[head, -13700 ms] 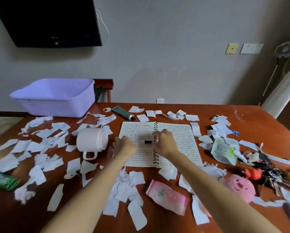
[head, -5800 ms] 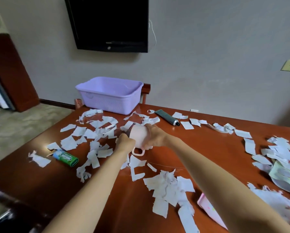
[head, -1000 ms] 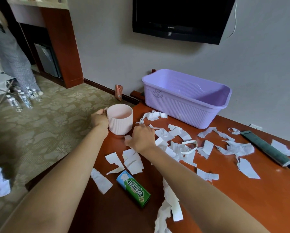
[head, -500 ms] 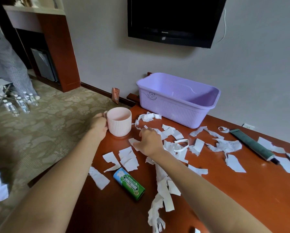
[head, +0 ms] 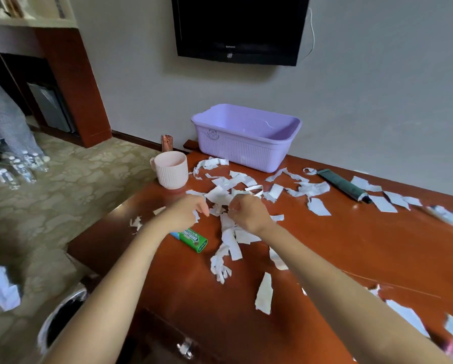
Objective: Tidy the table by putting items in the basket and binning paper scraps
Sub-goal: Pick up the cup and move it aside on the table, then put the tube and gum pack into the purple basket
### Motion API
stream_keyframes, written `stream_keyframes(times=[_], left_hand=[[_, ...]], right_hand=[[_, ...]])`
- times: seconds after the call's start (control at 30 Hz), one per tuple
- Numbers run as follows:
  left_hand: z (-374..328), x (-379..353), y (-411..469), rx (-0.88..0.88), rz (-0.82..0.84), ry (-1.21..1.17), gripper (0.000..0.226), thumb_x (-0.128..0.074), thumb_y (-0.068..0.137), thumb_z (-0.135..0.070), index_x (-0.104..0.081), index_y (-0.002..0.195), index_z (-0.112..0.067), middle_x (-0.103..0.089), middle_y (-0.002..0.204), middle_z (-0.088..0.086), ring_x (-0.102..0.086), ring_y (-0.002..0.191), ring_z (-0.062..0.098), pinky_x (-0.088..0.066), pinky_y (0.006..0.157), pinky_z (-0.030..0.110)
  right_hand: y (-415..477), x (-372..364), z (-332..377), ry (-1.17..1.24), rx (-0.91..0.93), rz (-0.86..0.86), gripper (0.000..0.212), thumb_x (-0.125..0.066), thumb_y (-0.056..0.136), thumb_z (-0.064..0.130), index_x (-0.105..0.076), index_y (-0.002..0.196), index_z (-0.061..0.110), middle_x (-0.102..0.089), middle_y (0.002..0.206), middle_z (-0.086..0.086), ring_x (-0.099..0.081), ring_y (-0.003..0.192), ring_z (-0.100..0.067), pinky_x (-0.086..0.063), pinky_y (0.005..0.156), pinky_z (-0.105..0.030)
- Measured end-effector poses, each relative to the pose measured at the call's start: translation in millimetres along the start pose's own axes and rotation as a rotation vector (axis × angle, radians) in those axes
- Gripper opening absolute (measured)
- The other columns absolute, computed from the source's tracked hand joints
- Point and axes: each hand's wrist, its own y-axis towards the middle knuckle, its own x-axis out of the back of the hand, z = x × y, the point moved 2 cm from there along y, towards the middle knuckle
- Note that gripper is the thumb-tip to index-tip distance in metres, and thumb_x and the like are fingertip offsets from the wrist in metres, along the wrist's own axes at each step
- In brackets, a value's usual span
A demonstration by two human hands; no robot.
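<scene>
The left hand (head: 186, 214) and right hand (head: 249, 214) are both curled onto the torn white paper scraps (head: 220, 196) heaped right between them on the reddish wooden tabletop (head: 351, 245), and the shiny round bin (head: 52, 314) sits down-left, so it's probably the left's carry.

Arms outstretched, left hand (head: 184, 213) and right hand (head: 249, 214) together, fingers (head: 203, 207) around paper scraps (head: 220, 197)

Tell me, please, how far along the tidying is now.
Done: little; the basket shows nothing inside. In hand: the left hand and right hand pinch scraps. To do: mug, gum, tube and many scraps lie on the table.
</scene>
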Motion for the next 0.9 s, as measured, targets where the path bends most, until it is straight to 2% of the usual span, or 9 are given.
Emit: stream_keyframes(times=[0.03, 0.1, 0.2, 0.3, 0.43, 0.57, 0.67, 0.77, 0.9], left_hand=[[-1, -6, -7, -0.015, 0.081, 0.098, 0.048, -0.042, 0.082, 0.013, -0.065, 0.104, -0.023, -0.051, 0.099, -0.012, -0.050, 0.099, 0.009, -0.047, 0.095, 0.042], [-19, -19, -32, 0.000, 0.147, 0.301, 0.040, -0.047, 0.084, 0.006, -0.059, 0.109, -0.023, -0.047, 0.109, -0.007, -0.043, 0.108, 0.012, -0.044, 0.097, 0.039], [-47, -34, -57, -0.035, 0.086, 0.509, 0.038, -0.050, 0.085, 0.002, -0.052, 0.115, -0.021, -0.045, 0.121, 0.001, -0.037, 0.120, 0.018, -0.040, 0.099, 0.034], [-52, -31, -65, -0.044, 0.018, 0.617, 0.037, -0.050, 0.088, 0.002, -0.052, 0.119, -0.017, -0.047, 0.121, 0.004, -0.041, 0.119, 0.021, -0.040, 0.096, 0.032], [-69, -35, -76, -0.107, -0.048, 0.766, 0.040, -0.051, 0.089, -0.002, -0.051, 0.127, -0.018, -0.050, 0.125, 0.004, -0.044, 0.122, 0.021, -0.035, 0.105, 0.033], [-94, -33, -78, -0.132, -0.161, 0.751, 0.034, -0.052, 0.093, -0.009, -0.054, 0.126, -0.013, -0.056, 0.125, 0.006, -0.052, 0.117, 0.020, -0.042, 0.099, 0.029], [-118, -35, -78, -0.175, -0.242, 0.626, 0.031, -0.047, 0.090, 0.005, -0.057, 0.117, -0.008, -0.056, 0.122, 0.009, -0.056, 0.110, 0.022, -0.046, 0.088, 0.027], [-134, -49, -78, -0.214, -0.202, 0.462, 0.038, -0.041, 0.087, 0.016, -0.049, 0.117, -0.006, -0.051, 0.124, 0.011, -0.053, 0.109, 0.024, -0.046, 0.087, 0.028], [-159, -67, -73, -0.272, -0.317, 0.405, 0.043, -0.046, 0.088, 0.012, -0.046, 0.126, -0.009, -0.047, 0.131, 0.008, -0.052, 0.118, 0.021, -0.046, 0.093, 0.026]], right_hand=[[-9, 1, -3, 0.003, -0.006, -0.009, 0.028, -0.053, 0.090, 0.012, -0.066, 0.111, -0.001, -0.066, 0.115, -0.016, -0.063, 0.103, -0.029, -0.052, 0.087, -0.031], [-26, 2, -9, 0.003, -0.012, -0.023, 0.029, -0.052, 0.091, 0.013, -0.066, 0.112, 0.000, -0.066, 0.116, -0.016, -0.063, 0.102, -0.029, -0.052, 0.087, -0.031], [-43, 2, -14, 0.019, -0.012, -0.044, 0.027, -0.050, 0.091, 0.011, -0.067, 0.109, -0.001, -0.068, 0.113, -0.017, -0.064, 0.099, -0.030, -0.054, 0.086, -0.033], [-55, 3, -15, 0.033, -0.021, -0.058, 0.026, -0.049, 0.092, 0.010, -0.068, 0.106, -0.002, -0.068, 0.109, -0.019, -0.065, 0.095, -0.030, -0.056, 0.086, -0.039], [-69, 13, -22, 0.063, -0.031, -0.091, 0.027, -0.049, 0.092, 0.010, -0.068, 0.108, 0.000, -0.068, 0.110, -0.015, -0.066, 0.094, -0.030, -0.057, 0.083, -0.036], [-80, 29, -38, 0.097, -0.072, -0.144, 0.025, -0.049, 0.092, 0.007, -0.069, 0.104, -0.001, -0.069, 0.107, -0.016, -0.067, 0.091, -0.030, -0.057, 0.079, -0.034], [-88, 45, -53, 0.113, -0.103, -0.186, 0.025, -0.050, 0.092, 0.007, -0.068, 0.106, -0.003, -0.068, 0.110, -0.017, -0.067, 0.094, -0.031, -0.055, 0.077, -0.030], [-97, 57, -71, 0.136, -0.173, -0.219, 0.026, -0.046, 0.093, 0.008, -0.067, 0.100, -0.005, -0.068, 0.104, -0.022, -0.066, 0.092, -0.035, -0.055, 0.072, -0.033], [-108, 64, -89, 0.205, -0.231, -0.242, 0.026, -0.045, 0.093, 0.008, -0.065, 0.108, -0.001, -0.068, 0.110, -0.016, -0.065, 0.098, -0.030, -0.055, 0.086, -0.036]])
